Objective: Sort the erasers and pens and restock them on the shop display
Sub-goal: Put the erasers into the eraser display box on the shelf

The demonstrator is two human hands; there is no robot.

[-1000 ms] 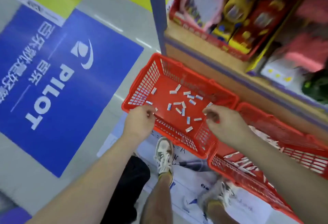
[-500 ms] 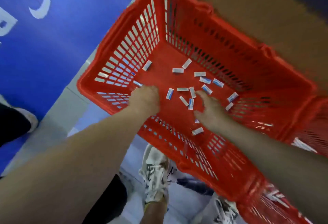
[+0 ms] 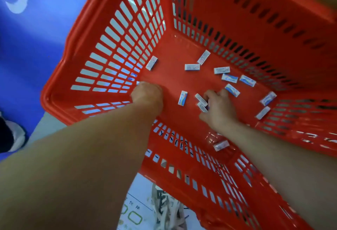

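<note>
Head view, looking steeply down into a red basket that fills most of the frame, its slotted walls rising toward the upper right. On the basket floor I count roughly a dozen small white erasers with blue print, lying flat and scattered. One sits against the left wall, a loose cluster lies right of centre, two are near the right wall, and one is under the right forearm at the near wall. The left hand reaches in from the lower left and rests at the foot of the left wall. Its fingers are curled into a fist seen from the back, and I cannot tell whether anything is inside it. The right hand reaches in from the lower right to the middle of the floor, knuckles up. Its fingertips are curled onto two erasers lying side by side and grasp them. A single eraser lies between the two hands, touching neither. Outside the basket, a blue floor mat with a white mark covers the upper left of the frame. A printed sheet and a white laced shoe show at the bottom centre. Another shoe shows at the left edge.
</note>
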